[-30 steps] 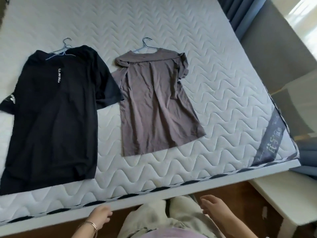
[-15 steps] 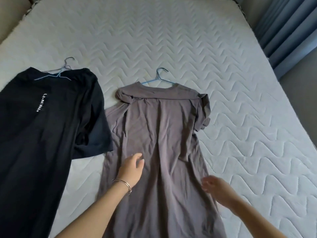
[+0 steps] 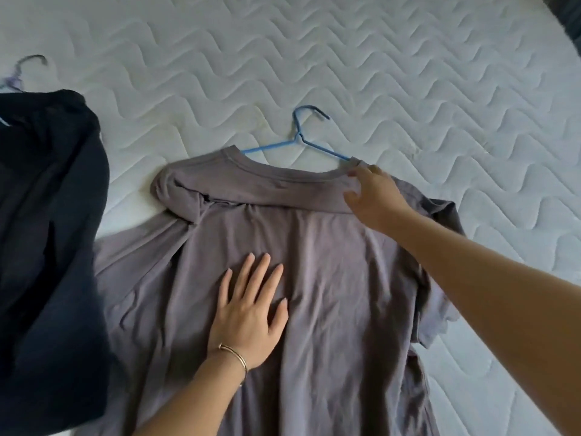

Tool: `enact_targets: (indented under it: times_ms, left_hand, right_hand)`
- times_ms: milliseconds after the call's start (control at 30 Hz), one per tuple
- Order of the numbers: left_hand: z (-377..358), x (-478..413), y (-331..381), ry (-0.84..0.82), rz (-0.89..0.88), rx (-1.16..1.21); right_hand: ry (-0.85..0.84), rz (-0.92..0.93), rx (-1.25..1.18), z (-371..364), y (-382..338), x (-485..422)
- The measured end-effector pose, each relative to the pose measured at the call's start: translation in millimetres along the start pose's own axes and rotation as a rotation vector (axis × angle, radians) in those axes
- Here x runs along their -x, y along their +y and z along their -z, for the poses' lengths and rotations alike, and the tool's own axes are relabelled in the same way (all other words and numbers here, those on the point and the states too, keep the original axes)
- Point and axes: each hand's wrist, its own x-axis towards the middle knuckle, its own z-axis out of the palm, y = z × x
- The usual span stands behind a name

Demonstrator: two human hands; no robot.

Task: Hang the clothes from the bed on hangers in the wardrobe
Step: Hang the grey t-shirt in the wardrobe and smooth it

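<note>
A grey T-shirt (image 3: 330,294) lies flat on the white quilted mattress (image 3: 345,64), with a blue wire hanger (image 3: 300,141) partly inside its neck, hook pointing away from me. My left hand (image 3: 251,313) presses flat on the shirt's chest, fingers straight. My right hand (image 3: 374,193) is at the right side of the collar near the hanger's arm, fingers bent on the cloth; whether it pinches the collar is unclear. A black T-shirt (image 3: 47,247) lies to the left, with a second hanger's hook (image 3: 30,62) showing above it.
Bare mattress stretches beyond and to the right of the grey shirt. A dark curtain edge (image 3: 573,14) shows at the top right corner.
I have leaned in over the bed. My left hand went from hovering to flat on the grey shirt. My right hand moved up from the shirt's lower right to its collar.
</note>
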Motion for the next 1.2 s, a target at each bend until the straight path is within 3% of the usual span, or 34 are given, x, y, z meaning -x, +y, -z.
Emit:
enact_targets:
  times_ms: [100,233,300,433,600,667,800,867,933,1033,1133,1200]
  left_hand:
    - [-3,-1,0,0.038,-0.024,-0.004]
    - [-5,0,-1,0.069,-0.038,0.016]
    - [-6,-1,-2,0.075,-0.039,0.019]
    - [-7,-3,-4,0.098,-0.030,0.032]
    - [3,-5,1,0.025,0.026,0.120]
    - [16,-8,3,-0.021,0.113,0.276]
    - [95,0,28,-0.059,0.515,1.210]
    - [151,26,45,0.145,0.540,1.355]
    - [213,53,65,0.166,0.412,1.466]
    - [295,85,95,-0.056,0.182,1.416]
    - [375,123,108,0.003,0.131,1.258]
    - [425,151,107,-0.006,0.070,1.096]
  right_hand:
    - [-0.010,-0.029,0.033,2,-15,-49]
    - [-0.156,-0.084,0.126,-11,-27,-87]
    - [-0.075,-0.083,0.137,-14,-31,-89]
    - [0.031,-0.050,-0.155,20,-36,-60]
    - [0.101,0.009,-0.297,84,-44,27]
    - [0.082,-0.054,-0.466,100,-51,71]
    - [0.013,-0.191,-0.833,104,-67,152]
    - [-0.013,-0.219,-0.976,104,-83,193]
    - [-0.025,-0.190,-1.028,109,-105,235]
    - [-0.070,-0.043,-1.063,130,-147,302]
    - [-0.099,0.168,-0.877,168,-187,365]
    - [-0.098,0.215,-0.708,203,-205,400]
